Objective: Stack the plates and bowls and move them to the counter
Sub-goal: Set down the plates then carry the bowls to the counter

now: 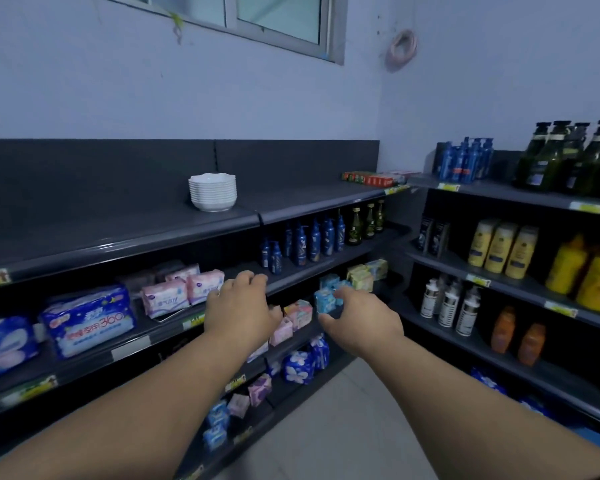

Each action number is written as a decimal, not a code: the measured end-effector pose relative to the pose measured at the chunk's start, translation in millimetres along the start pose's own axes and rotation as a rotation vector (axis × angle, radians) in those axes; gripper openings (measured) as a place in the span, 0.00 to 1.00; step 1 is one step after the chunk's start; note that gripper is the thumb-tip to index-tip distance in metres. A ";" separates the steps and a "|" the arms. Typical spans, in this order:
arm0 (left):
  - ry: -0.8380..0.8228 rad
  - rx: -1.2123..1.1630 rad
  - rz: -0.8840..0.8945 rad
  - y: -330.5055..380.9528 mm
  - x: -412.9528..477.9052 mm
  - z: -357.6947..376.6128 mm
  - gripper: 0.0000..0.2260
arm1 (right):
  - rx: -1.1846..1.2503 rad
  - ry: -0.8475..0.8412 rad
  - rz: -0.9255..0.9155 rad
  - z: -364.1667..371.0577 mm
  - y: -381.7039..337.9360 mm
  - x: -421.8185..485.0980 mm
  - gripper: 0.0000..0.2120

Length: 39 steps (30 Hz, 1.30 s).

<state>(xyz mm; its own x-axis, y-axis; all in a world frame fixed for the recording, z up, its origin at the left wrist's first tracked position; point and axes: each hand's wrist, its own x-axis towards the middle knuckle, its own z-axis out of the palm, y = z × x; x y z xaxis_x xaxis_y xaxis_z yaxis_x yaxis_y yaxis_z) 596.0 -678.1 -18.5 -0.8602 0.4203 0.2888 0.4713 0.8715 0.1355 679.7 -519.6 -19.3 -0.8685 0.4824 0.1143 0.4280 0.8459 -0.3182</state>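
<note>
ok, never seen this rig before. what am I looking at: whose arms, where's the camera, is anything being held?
There is no robot here. A person wears one wide-angle camera on the head, and it looks forward and down. The two bare arms reaching into the picture are that person's own.

The left hand and the right hand are both stretched out in front of shop shelving. Their fingers are loose and neither hand holds anything.

A stack of white bowls stands on the dark top shelf, up and away from both hands. The shelves below it hold blue bottles and pink packets. More bottles fill the shelves on the right.
</note>
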 end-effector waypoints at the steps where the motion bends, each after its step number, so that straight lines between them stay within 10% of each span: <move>1: -0.004 -0.007 0.005 1.4 2.2 -1.2 0.26 | -0.022 -0.022 0.003 -1.5 -0.4 2.2 0.26; 25: 0.123 0.052 -0.232 85.2 189.8 54.4 0.30 | -0.066 0.000 -0.337 -31.9 61.8 250.6 0.25; 39: 0.205 0.136 -0.277 -3.6 319.9 75.2 0.30 | -0.004 0.020 -0.441 12.7 -18.5 391.1 0.26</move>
<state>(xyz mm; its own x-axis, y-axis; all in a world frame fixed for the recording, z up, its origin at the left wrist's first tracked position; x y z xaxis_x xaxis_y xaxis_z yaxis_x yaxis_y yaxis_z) 304.5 -527.9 2.2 -0.8882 0.1160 0.4447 0.1835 0.9766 0.1119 328.9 -349.5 19.4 -0.9634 0.0788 0.2561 0.0182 0.9728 -0.2310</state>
